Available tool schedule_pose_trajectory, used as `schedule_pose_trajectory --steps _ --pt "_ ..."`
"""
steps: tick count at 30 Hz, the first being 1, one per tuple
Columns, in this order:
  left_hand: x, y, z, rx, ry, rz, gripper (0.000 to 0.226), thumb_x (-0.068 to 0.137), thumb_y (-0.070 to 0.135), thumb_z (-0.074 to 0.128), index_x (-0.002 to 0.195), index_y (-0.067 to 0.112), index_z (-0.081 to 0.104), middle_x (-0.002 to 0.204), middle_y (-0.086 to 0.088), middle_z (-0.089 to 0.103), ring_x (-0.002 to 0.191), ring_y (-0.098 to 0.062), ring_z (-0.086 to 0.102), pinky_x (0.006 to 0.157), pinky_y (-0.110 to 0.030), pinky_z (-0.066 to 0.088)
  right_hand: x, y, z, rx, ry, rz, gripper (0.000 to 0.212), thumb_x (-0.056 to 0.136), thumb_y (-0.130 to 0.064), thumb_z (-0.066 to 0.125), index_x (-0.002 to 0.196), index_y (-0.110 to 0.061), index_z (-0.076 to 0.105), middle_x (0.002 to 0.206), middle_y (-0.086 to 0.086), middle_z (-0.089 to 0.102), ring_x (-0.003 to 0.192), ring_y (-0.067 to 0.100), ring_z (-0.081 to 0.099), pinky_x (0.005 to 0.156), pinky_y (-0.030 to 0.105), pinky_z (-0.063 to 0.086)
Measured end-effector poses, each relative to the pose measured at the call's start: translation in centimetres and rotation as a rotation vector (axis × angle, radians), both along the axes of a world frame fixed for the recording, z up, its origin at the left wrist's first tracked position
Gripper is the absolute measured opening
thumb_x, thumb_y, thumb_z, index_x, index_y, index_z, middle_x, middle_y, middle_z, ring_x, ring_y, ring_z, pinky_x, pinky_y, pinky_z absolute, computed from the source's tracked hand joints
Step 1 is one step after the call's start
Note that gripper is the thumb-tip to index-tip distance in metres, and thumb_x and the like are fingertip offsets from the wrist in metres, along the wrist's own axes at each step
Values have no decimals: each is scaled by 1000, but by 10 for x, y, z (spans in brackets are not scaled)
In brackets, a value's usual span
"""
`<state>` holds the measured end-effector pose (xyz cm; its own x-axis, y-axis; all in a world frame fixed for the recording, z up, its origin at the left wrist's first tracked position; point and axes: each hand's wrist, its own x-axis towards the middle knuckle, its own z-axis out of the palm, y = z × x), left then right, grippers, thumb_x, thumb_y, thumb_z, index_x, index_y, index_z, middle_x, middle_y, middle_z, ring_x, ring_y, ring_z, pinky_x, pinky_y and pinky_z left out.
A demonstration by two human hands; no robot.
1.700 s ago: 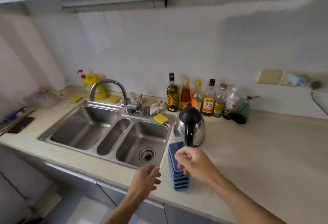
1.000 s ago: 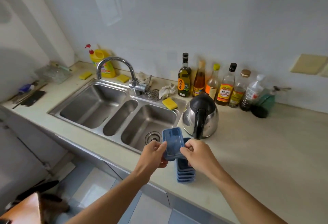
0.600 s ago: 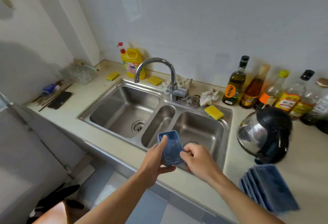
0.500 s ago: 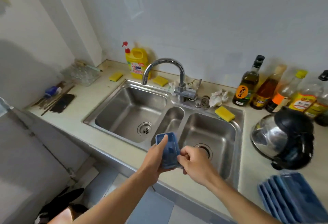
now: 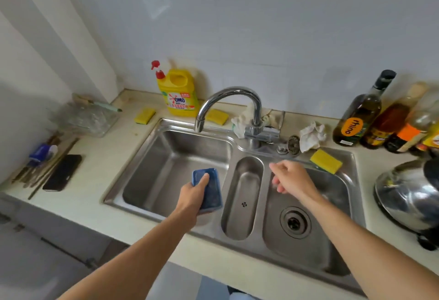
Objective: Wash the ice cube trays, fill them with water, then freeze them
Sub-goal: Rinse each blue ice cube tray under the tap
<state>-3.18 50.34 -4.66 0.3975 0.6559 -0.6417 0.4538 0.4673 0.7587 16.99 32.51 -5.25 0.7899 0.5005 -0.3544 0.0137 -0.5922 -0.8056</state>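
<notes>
Now | my left hand (image 5: 193,197) grips ice tray (image 5: 213,194) below faucet (image 5: 257,112) spout, inside sink (image 5: 261,153) rim | my right hand (image 5: 291,177) loose, empty, right of faucet.

A single blue ice cube tray (image 5: 213,195) is up off the counter, held in the person's left hand (image 5: 193,196). It is a small oblong with rounded corners, in a deep, slightly shiny blue plastic. The thumb lies flat along its upper face and the fingers curl underneath, out of sight. Its long side points away from the person, and the far end is tipped a little higher than the near end. It hangs over the left basin of the sink (image 5: 166,157), close to the ridge beside the narrow middle basin, nearer the person than the tap's spout (image 5: 199,126). It is too blurred to make out its compartments.
</notes>
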Motion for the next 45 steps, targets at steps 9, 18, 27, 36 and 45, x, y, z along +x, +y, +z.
schedule_pose_trajectory --steps 9,18,27,36,45 --pt "44 87 -25 42 40 -25 36 92 45 69 109 13 66 99 -12 74 83 -27 73 72 -42 64 132 97 -25 -257 -79 -187 67 98 -61 41 114 1 62 100 17 73 58 28 71 57 33 59" --pt "75 127 -37 23 6 -31 29 94 42 68 102 15 63 92 -8 72 78 -22 70 54 -28 57 163 125 -51 -430 -123 -182 37 101 -25 42 85 1 63 71 16 71 52 32 70 59 40 59" --pt "86 148 -54 -33 7 -65 31 94 41 68 103 12 62 96 -12 71 83 -27 71 80 -42 62 159 128 -61 -532 -209 -129 38 101 -6 35 71 -5 59 78 19 71 68 33 67 48 30 39" --pt "101 162 -54 -97 24 -108 51 96 55 58 120 11 61 111 -13 71 99 -29 70 86 -44 59 110 123 -38 -334 -291 -374 48 99 -50 47 105 -4 56 93 12 65 84 33 64 71 40 48" --pt "108 159 -39 -419 -114 -43 57 101 61 40 122 12 62 115 -17 72 96 -35 73 74 -44 61 -14 187 -1 -166 -120 253 57 92 -54 64 137 -22 48 132 0 59 116 16 59 87 33 49"
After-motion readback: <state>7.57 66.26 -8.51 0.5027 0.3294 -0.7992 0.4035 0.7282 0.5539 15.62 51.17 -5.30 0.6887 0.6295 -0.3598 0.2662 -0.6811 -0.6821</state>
